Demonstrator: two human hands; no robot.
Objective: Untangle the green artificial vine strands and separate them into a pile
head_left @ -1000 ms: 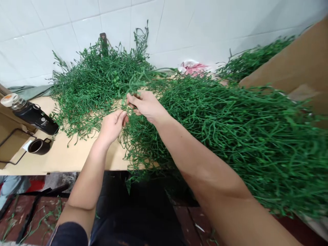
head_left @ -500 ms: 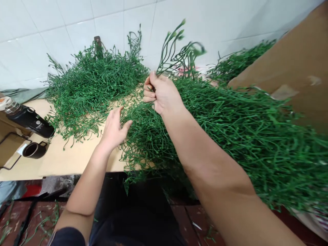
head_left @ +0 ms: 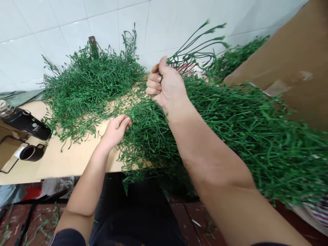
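Note:
My right hand [head_left: 165,85] is raised above the table in a fist, shut on a green plastic sprig [head_left: 197,46] whose thin stems fan up and to the right. My left hand [head_left: 116,130] sits lower, fingers curled and pinching into the near edge of a big heap of green plastic stems [head_left: 243,130] that spreads across the right of the table. A second heap of the same stems [head_left: 89,82] lies at the back left against the wall.
A tan tabletop [head_left: 64,157] carries a black flask [head_left: 25,123] lying on its side and a small dark cup [head_left: 29,152] at the left. A brown cardboard box [head_left: 289,65] stands at the right. White tiled wall behind; stray stems on the dark floor below.
My right hand has pulled one sprig out of the heap, lifting it up and to the right. My left hand let go of it, dropped lower and curled into the heap's edge.

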